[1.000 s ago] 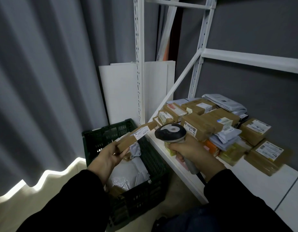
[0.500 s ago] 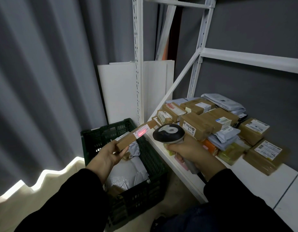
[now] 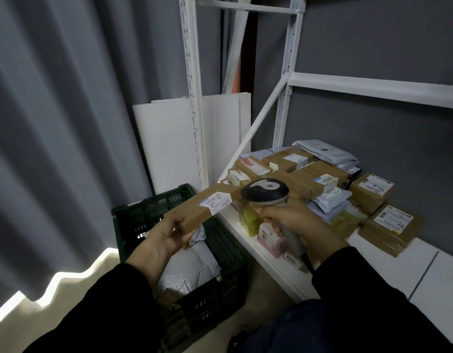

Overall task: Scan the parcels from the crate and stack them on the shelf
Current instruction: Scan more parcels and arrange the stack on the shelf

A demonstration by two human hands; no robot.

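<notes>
My left hand [image 3: 166, 235] grips the near end of a long cardboard parcel [image 3: 194, 212] over the green crate [image 3: 149, 203], label [image 3: 216, 201] up so the barcode scanner [image 3: 264, 192] clenched in my right hand [image 3: 294, 222] can read it. Its far end seems to reach the shelf [image 3: 398, 266] edge, hidden behind the scanner.

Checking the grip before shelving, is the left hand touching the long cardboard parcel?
Touching. The head view shows the left hand gripping the near end of the long cardboard parcel, its fingers curled round it.
</notes>
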